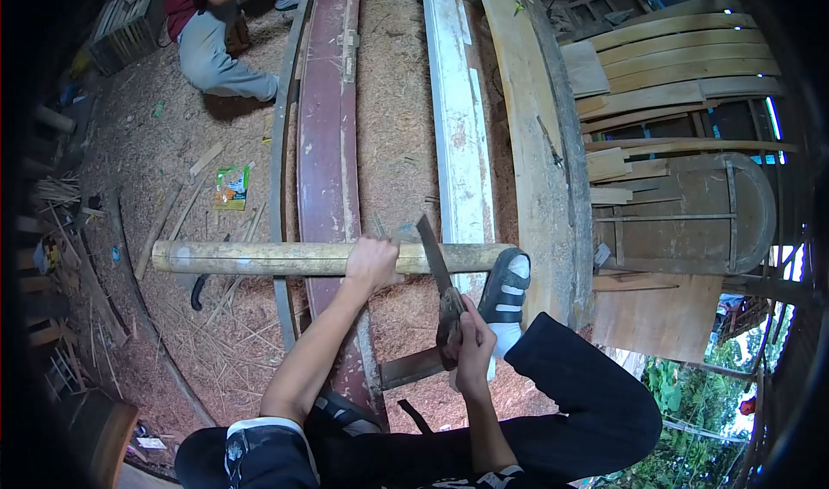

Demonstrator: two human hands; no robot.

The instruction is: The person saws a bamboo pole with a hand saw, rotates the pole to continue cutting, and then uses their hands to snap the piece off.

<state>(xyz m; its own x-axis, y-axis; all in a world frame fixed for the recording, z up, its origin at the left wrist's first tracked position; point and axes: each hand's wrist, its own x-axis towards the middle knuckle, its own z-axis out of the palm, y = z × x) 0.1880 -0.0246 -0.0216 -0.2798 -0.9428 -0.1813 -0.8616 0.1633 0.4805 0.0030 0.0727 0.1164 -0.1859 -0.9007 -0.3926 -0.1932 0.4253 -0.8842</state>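
A thick bamboo pole lies crosswise over the long boards in the head view. My left hand is closed over the pole near its middle, thumb and fingers pressed around it. In my right hand is a handsaw, gripped at its brown handle. The dark blade points up and away, overlapping the bamboo to the right of my left hand. A foot in a strapped sandal and white sock presses at the pole's right end.
Long maroon and white boards run away from me, with a wooden plank to their right. Sawdust covers the ground. A person crouches at upper left. A green-yellow packet and a dark curved handle lie left.
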